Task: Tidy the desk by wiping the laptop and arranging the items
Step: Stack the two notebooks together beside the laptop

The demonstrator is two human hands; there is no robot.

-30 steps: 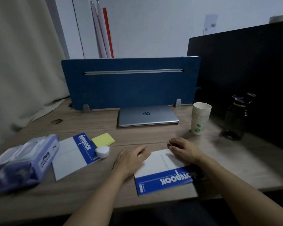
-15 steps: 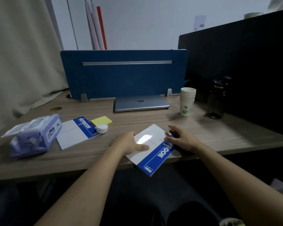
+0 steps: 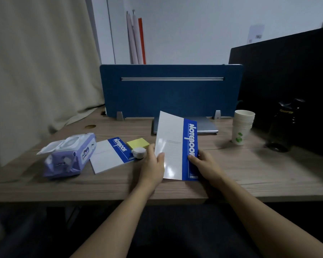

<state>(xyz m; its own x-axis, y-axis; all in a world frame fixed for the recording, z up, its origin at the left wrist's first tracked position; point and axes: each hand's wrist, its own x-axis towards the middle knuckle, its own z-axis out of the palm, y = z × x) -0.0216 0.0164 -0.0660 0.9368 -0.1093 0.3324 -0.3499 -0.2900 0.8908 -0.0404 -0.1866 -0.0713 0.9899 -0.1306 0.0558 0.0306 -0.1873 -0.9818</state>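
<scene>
At frame centre, a notebook (image 3: 176, 146) that lay flat half a second ago has been lifted upright, gripped by the left hand (image 3: 154, 164) and right hand (image 3: 203, 164); arranging is judged underway, the laptop (image 3: 207, 125) behind unwiped.

Worktop (image 3: 250, 170): bare front strip and right-centre, open to passage. Left half crowded: wipes pack (image 3: 71, 155), flat notebook (image 3: 110, 156), sticky notes (image 3: 138, 143), small white case (image 3: 139, 152), close together. Rear closed by blue divider (image 3: 171, 94). Right: paper cup stack (image 3: 242, 127), dark bottle (image 3: 283, 125).
</scene>
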